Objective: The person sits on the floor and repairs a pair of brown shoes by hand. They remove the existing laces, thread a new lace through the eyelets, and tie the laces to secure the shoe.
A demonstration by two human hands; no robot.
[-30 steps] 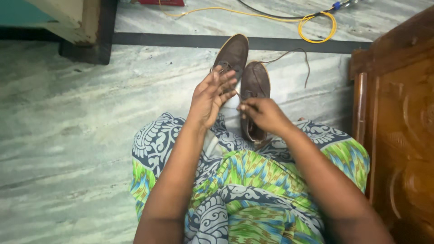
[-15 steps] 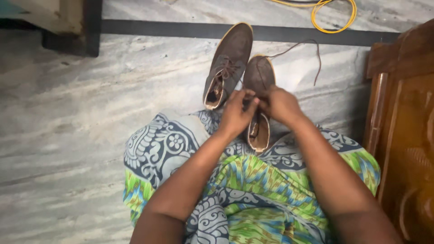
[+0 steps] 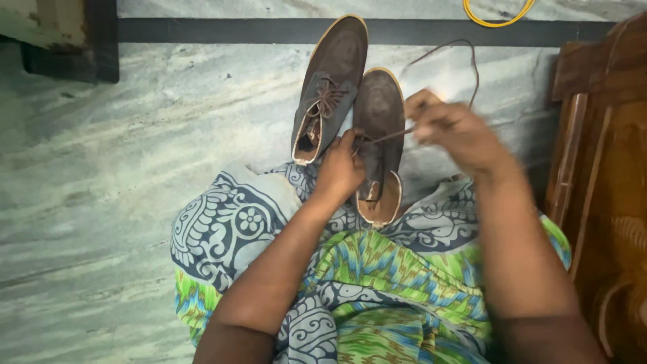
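Draping the lap nearest, a patterned cloth point(image 3: 377, 283) lies under two brown suede shoes point(image 3: 377, 121). Left hand point(image 3: 339, 172) presses curled fingers on the right shoe; right hand point(image 3: 451, 131) pinches its lace point(image 3: 445, 50). Beyond, a yellow cable point(image 3: 499, 15).

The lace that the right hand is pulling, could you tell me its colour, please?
Brown lace, like the shoe; head view.

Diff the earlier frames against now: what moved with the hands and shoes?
The right hand has drawn away rightward, pulling a brown lace out from the right-side shoe. The left hand dropped to steady that shoe. Both shoes stay side by side on the marble floor.
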